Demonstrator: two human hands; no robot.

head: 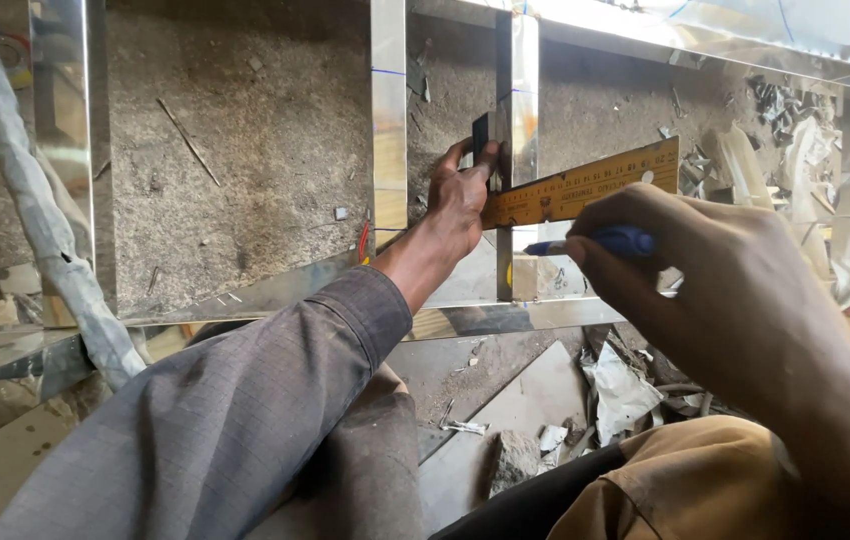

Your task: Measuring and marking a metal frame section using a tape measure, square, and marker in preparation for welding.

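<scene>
My left hand point(460, 200) presses a try square against a shiny upright steel tube point(519, 90). Its fingers grip the dark stock point(481, 135), and the yellow blade point(595, 182) runs out to the right across the tube. My right hand point(720, 275) holds a blue pen point(605, 241) whose tip points left, just below the blade and close to the tube. A second polished upright point(389, 110) stands left of my left hand. A horizontal steel rail point(505, 315) runs beneath both hands.
A wrapped hose or cable point(40, 215) hangs down the left side. Another polished post point(63, 120) stands at far left. Metal offcuts and white plastic scraps point(795, 140) litter the right. Rubble and paper scraps point(620, 390) lie on the floor near my knee point(685, 480).
</scene>
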